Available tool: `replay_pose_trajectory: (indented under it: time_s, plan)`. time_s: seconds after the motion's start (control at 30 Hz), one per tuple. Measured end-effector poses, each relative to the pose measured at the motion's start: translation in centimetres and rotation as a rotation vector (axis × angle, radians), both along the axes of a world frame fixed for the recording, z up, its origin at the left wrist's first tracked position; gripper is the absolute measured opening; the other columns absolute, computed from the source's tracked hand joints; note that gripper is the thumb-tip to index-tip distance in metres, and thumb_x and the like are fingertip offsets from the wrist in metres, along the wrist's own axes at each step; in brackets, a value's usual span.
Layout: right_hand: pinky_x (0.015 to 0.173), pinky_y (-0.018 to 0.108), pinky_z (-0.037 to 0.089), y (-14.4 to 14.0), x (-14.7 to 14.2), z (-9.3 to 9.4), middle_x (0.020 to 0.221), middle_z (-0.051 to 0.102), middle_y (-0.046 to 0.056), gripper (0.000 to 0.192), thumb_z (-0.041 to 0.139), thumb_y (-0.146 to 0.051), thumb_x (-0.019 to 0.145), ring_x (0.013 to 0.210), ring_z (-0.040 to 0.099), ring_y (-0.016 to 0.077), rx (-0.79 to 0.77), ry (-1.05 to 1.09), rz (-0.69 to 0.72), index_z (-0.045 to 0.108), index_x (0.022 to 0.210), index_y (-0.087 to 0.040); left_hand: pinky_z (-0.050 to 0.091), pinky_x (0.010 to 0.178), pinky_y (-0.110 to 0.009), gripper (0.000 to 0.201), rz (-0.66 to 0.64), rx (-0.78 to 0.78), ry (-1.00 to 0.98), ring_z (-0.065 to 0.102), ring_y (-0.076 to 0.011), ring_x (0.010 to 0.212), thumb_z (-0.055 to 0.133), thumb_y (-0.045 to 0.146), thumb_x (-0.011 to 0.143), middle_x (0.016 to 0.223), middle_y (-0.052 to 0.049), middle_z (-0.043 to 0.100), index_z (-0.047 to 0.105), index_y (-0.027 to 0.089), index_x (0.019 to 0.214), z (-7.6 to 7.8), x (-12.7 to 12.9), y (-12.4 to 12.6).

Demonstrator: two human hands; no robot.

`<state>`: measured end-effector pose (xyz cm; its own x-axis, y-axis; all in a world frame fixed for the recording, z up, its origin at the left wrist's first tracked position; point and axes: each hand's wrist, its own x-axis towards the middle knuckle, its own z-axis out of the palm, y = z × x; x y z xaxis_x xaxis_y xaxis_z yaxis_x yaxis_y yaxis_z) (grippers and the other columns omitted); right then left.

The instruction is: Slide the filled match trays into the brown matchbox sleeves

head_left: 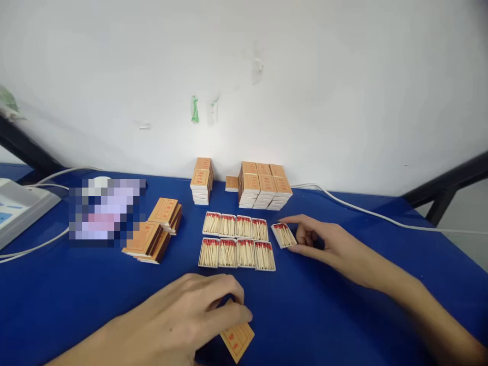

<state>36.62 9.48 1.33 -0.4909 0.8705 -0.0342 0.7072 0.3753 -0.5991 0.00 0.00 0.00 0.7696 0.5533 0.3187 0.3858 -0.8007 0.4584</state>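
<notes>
Pinched in my left hand [198, 310] near the table's front is an orange matchbox sleeve [238, 339]; whether anything is inside it I cannot tell. My right hand [320, 239] grips a white matchbox tray [285, 235] of red-tipped matches by its ends, thumb on the near side and index finger on the far side. Just left of that tray, two rows of matchbox trays full of matches [227, 253] lie side by side on the blue table [305, 315].
Orange matchbox sleeves [163, 211] are piled at the left. Toward the wall stand a narrow stack of matchboxes [201, 180] and a wider block of matchboxes [263, 185]. A blurred-out flat object [110, 211] and a white device [23, 208] sit left; a white cable [354, 206] runs right.
</notes>
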Motion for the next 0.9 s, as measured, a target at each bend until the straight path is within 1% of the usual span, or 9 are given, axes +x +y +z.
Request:
replay_pose_trajectory:
  time_s: [0.1, 0.2, 0.27, 0.37, 0.47, 0.53, 0.7, 0.8, 0.9]
  plan:
    - [0.066, 0.032, 0.058, 0.1, 1.7, 0.9, 0.091, 0.075, 0.0, 0.051, 0.068, -0.055, 0.114, 0.076, 0.071, 0.02, -0.045, -0.007, 0.035, 0.069, 0.16, -0.034, 0.067, 0.074, -0.037, 0.047, 0.031, 0.035, 0.046, 0.08, -0.0202, 0.085, 0.096, 0.034, 0.091, 0.117, -0.002, 0.077, 0.07, 0.025, 0.13, 0.1, -0.3, 0.1]
    - [0.079, 0.038, 0.065, -0.3, 1.8, 0.8, 0.108, 0.08, 0.005, 0.059, 0.074, -0.06, 0.109, 0.089, 0.075, 0.0233, 0.058, -0.038, -0.011, 0.068, 0.161, -0.034, 0.066, 0.07, -0.039, 0.031, 0.09, 0.157, 0.079, 0.081, -0.0218, 0.083, 0.083, 0.034, 0.103, 0.113, -0.003, 0.078, 0.068, 0.022, 0.128, -0.1, -0.1, 0.2]
    - [0.08, 0.04, 0.065, -0.8, 1.2, 0.4, 0.117, 0.08, 0.007, 0.058, 0.078, -0.068, 0.104, 0.093, 0.076, 0.0245, 0.148, -0.083, -0.085, 0.072, 0.149, -0.031, 0.065, 0.067, -0.039, 0.024, 0.112, 0.217, 0.06, 0.082, -0.0225, 0.083, 0.07, 0.035, 0.112, 0.112, -0.005, 0.079, 0.068, 0.021, 0.131, -0.3, 0.2, 0.2]
    - [0.072, 0.038, 0.062, -1.5, 0.1, -0.4, 0.114, 0.078, 0.007, 0.046, 0.08, -0.068, 0.102, 0.085, 0.075, 0.023, 0.235, -0.149, -0.147, 0.073, 0.121, -0.027, 0.063, 0.062, -0.039, 0.023, 0.146, 0.252, 0.029, 0.082, -0.0232, 0.082, 0.06, 0.034, 0.117, 0.113, -0.007, 0.08, 0.068, 0.02, 0.133, -0.5, 0.4, 0.4]
    - [0.072, 0.036, 0.061, -1.8, -0.2, -0.6, 0.115, 0.077, 0.006, 0.029, 0.075, -0.055, 0.108, 0.086, 0.076, 0.0215, 0.269, -0.162, -0.142, 0.072, 0.116, -0.027, 0.062, 0.06, -0.039, 0.024, 0.189, 0.242, 0.036, 0.081, -0.0229, 0.077, 0.066, 0.037, 0.113, 0.112, -0.007, 0.08, 0.069, 0.021, 0.13, -0.7, 0.4, 0.5]
    - [0.071, 0.034, 0.06, -1.9, 0.1, -0.2, 0.116, 0.078, 0.005, 0.021, 0.074, -0.049, 0.108, 0.087, 0.076, 0.021, 0.269, -0.155, -0.133, 0.074, 0.116, -0.029, 0.062, 0.059, -0.038, 0.026, 0.206, 0.235, 0.026, 0.08, -0.0222, 0.074, 0.07, 0.038, 0.108, 0.112, -0.007, 0.08, 0.07, 0.021, 0.129, -0.8, 0.2, 0.4]
    - [0.067, 0.034, 0.06, -2.4, 0.5, 2.0, 0.114, 0.083, 0.004, 0.022, 0.08, -0.045, 0.105, 0.08, 0.074, 0.0209, 0.256, -0.057, -0.03, 0.078, 0.123, -0.032, 0.059, 0.058, -0.035, 0.026, 0.213, 0.201, 0.001, 0.078, -0.019, 0.071, 0.072, 0.031, 0.104, 0.111, -0.004, 0.08, 0.072, 0.023, 0.129, -1.0, 0.1, 0.4]
    - [0.075, 0.033, 0.065, -3.7, -0.8, 2.9, 0.115, 0.083, 0.003, 0.027, 0.079, -0.035, 0.107, 0.091, 0.076, 0.0214, 0.252, 0.031, 0.103, 0.077, 0.134, -0.034, 0.057, 0.058, -0.032, 0.02, 0.238, 0.145, -0.03, 0.079, -0.0166, 0.073, 0.07, 0.03, 0.11, 0.109, -0.002, 0.081, 0.072, 0.024, 0.128, -0.7, 0.4, 0.4]
    - [0.077, 0.029, 0.066, -5.5, -2.9, 2.9, 0.117, 0.081, 0.004, 0.03, 0.075, -0.022, 0.106, 0.092, 0.078, 0.0185, 0.214, 0.092, 0.252, 0.076, 0.135, -0.032, 0.058, 0.058, -0.031, 0.017, 0.262, 0.146, -0.086, 0.082, -0.0161, 0.077, 0.068, 0.033, 0.114, 0.112, -0.001, 0.084, 0.07, 0.025, 0.129, -0.1, 0.8, 0.3]
